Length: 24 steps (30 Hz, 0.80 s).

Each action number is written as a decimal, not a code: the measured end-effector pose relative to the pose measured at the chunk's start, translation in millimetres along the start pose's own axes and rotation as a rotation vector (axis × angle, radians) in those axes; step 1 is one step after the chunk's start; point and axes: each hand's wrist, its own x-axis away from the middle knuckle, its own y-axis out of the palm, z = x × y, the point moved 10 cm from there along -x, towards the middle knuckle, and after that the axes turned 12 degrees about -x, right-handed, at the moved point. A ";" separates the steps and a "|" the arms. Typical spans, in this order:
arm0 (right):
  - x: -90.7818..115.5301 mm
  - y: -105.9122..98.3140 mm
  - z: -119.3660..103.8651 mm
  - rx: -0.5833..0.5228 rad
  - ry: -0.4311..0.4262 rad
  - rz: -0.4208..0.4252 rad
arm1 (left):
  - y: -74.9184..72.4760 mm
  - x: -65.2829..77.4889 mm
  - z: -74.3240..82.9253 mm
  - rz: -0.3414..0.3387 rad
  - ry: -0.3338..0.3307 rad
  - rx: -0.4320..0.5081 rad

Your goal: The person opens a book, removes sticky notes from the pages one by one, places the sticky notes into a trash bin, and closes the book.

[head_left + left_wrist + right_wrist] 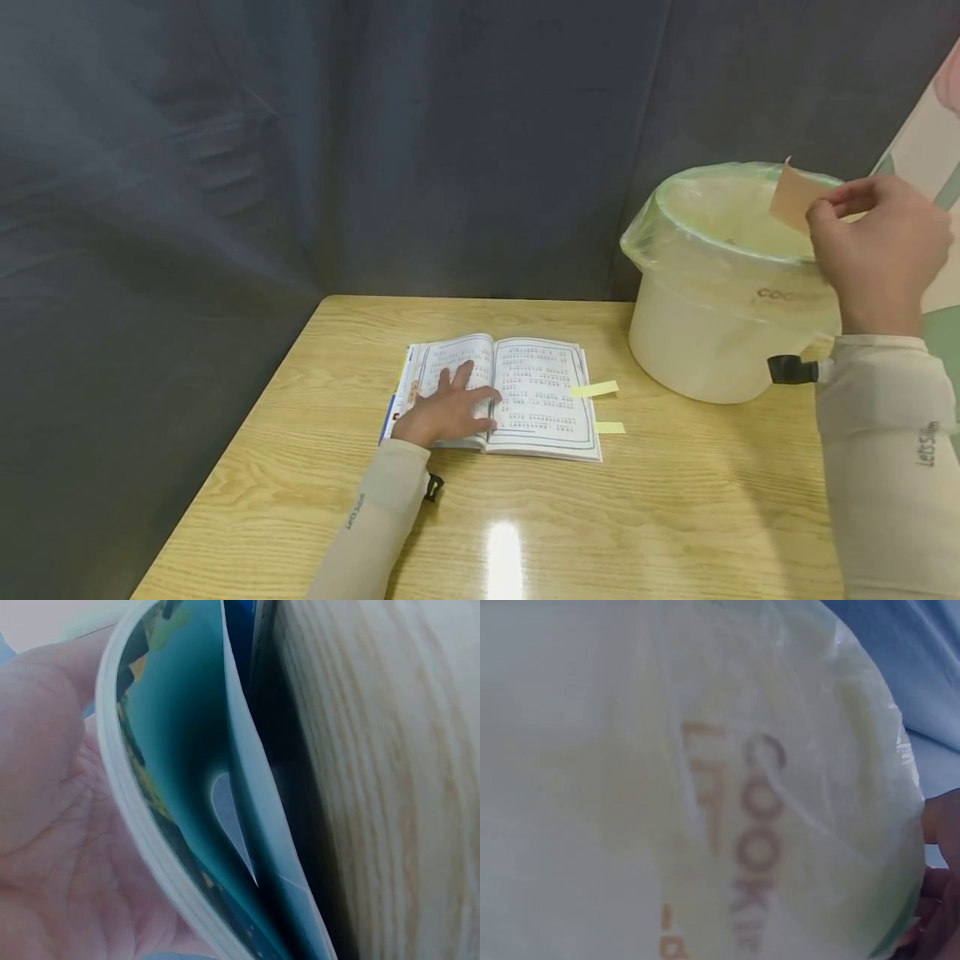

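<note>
An open book [536, 400] with printed pages lies on the table. My left hand [450, 411] rests on its left page, fingers spread near the centre fold. In the left wrist view, the palm [60, 825] lies along the outer side of the curved book edge [139, 825], and a teal inner side shows below. Pinched between my right thumb and fingers is a small orange piece of paper [795, 198]. My right hand [881, 242] holds it over the rim of a white bin [697, 342] lined with a pale green bag. Two yellow paper strips [596, 389] stick out from the book's right edge.
The wooden table [600, 517] carries the book and the bin, which stands at the back right. A dark curtain [480, 150] hangs behind the table and along its left side. Brown lettering [761, 847] shows on the bin's side.
</note>
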 end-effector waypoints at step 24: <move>-20.1 40.7 5.8 0.281 -0.095 -0.397 | 0.0 1.6 -1.2 0.010 -0.001 0.014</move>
